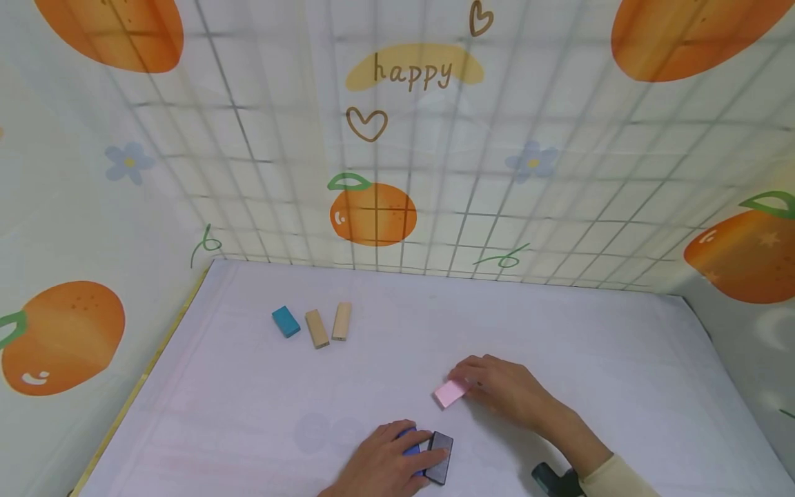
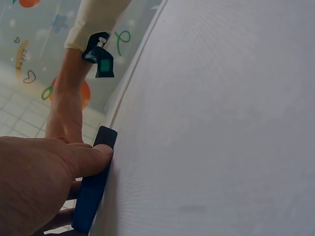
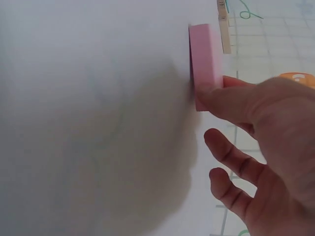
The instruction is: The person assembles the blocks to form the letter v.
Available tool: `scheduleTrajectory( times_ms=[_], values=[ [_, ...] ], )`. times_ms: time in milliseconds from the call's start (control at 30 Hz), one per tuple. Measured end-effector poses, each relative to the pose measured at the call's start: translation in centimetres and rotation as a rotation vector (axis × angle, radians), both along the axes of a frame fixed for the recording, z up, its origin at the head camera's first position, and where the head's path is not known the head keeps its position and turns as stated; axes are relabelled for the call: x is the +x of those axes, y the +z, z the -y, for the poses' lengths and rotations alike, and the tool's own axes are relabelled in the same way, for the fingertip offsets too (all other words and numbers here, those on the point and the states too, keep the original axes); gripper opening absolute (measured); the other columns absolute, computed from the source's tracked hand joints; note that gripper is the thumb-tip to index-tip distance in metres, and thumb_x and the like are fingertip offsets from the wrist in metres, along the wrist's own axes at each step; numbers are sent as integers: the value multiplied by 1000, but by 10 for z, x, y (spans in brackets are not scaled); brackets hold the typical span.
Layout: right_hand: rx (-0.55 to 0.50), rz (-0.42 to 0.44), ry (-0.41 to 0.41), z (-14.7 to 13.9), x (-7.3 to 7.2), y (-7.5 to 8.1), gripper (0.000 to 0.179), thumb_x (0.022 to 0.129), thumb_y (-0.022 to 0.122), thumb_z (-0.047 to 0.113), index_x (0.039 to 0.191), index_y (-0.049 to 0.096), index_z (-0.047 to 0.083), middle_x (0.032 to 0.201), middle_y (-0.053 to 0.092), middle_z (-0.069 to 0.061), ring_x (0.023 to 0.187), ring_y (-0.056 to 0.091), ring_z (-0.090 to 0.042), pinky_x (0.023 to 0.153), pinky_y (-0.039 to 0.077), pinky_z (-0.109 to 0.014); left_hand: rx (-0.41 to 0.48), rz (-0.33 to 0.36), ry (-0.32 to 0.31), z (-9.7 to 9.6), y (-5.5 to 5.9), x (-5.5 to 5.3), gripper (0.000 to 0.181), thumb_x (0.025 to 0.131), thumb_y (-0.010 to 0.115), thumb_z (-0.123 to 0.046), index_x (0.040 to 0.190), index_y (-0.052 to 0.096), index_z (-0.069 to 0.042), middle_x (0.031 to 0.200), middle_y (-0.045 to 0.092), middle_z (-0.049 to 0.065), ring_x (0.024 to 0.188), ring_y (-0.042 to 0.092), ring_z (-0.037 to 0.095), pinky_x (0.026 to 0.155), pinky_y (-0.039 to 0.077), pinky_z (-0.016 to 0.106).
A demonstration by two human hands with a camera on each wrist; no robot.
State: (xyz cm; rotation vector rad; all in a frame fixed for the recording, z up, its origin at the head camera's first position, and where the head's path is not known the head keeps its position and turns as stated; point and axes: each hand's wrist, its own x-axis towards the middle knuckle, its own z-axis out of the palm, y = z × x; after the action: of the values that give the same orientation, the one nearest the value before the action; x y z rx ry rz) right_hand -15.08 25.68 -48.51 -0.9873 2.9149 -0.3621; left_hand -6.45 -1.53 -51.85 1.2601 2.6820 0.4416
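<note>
Thumb and forefinger of my right hand (image 1: 506,390) pinch one end of a pink block (image 1: 448,393) low over the white table. The right wrist view shows the pink block (image 3: 203,54) with the thumb against its near end and two other fingers held away from it. Nearer the front edge, my left hand (image 1: 385,461) holds a blue block (image 1: 410,437), partly hidden under its fingers. One of those fingers reaches across onto a dark grey block (image 1: 442,452) right beside it. From the left wrist, the thumb presses on the blue block (image 2: 93,196).
Farther back on the left of the white table (image 1: 248,414) lie a teal block (image 1: 286,322) and two plain wooden blocks, one tan (image 1: 317,328), the other paler (image 1: 341,322). A patterned curtain (image 1: 279,138) hangs behind. A dark wrist device (image 1: 553,479) sits by the right sleeve.
</note>
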Motion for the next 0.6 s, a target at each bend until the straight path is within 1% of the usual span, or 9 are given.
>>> scheduleTrajectory(
  times_ms=[167,200,233,267,333,400,500,600],
  values=[
    [1,11,-9,1,1,-1,33,90,77,13,120,72,25,121,68,10,108,65,-14,91,55,-43,17,-24,-1,1,-2,0,44,102,59,-41,146,53,-40,143,56,-9,131,49,16,106,45,38],
    [-4,12,-12,0,2,-1,35,90,77,14,122,71,25,122,67,9,108,65,-15,87,57,-42,20,-28,-3,1,-3,0,44,102,59,-41,146,53,-40,142,56,-9,131,49,16,106,45,38],
    [-11,15,-18,0,4,0,37,89,78,15,124,70,23,124,66,7,109,65,-16,87,57,-43,25,-31,-5,1,-3,0,44,102,60,-40,146,54,-39,142,56,-9,131,49,16,106,45,38],
    [-17,13,-29,0,5,0,40,88,79,17,127,68,21,125,65,5,108,65,-17,84,57,-41,29,-36,-7,1,-3,0,44,102,60,-40,145,54,-39,142,56,-9,131,49,16,106,45,38],
    [-30,3,-76,0,9,-1,49,86,81,28,131,66,18,125,64,2,105,66,-17,76,58,-38,35,-46,-11,1,-3,0,44,101,61,-40,145,54,-39,142,57,-8,131,50,16,105,45,38],
    [-35,-8,-139,2,13,-3,61,84,80,45,133,63,15,124,63,0,98,65,-17,69,56,-37,43,-60,-14,1,-3,0,44,101,62,-39,145,55,-38,142,57,-8,130,50,16,105,46,38],
    [-25,-26,-245,7,17,-9,80,78,71,72,132,63,13,119,62,0,88,62,-15,60,52,-33,52,-84,-16,1,-3,0,45,100,64,-39,144,56,-38,140,58,-7,129,51,16,104,46,37],
    [-19,-40,-303,13,20,-13,90,74,64,83,129,64,12,115,62,-1,85,61,-15,56,49,-32,60,-100,-15,2,-4,0,45,100,64,-38,144,57,-37,139,59,-7,128,51,15,103,47,36]
  ],
)
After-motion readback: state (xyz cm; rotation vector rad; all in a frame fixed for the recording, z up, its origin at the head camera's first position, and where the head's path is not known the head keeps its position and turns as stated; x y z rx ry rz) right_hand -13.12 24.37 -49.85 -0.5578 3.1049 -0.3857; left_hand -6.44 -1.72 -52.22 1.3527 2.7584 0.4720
